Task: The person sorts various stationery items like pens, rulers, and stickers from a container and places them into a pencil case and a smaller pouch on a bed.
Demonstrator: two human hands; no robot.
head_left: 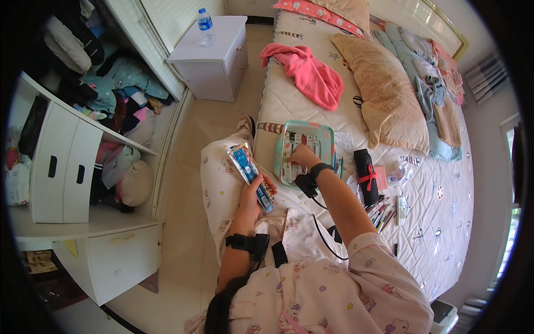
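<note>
While left hand [253,192] grips glossy packets [251,168], right hand [304,156] touches rectangular tray [328,136].

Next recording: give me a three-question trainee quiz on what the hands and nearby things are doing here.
1. True or false: the left hand holds a blue and white flat packet.
2. Where does the right hand reach? A) into the teal rectangular fabric case on the bed; B) onto the pink crumpled cloth; C) to the clear plastic water bottle.
3. What stands on the white bedside cabinet?

Key
1. True.
2. A; its fingers are down among the items packed in the case.
3. The water bottle, upright.
</note>
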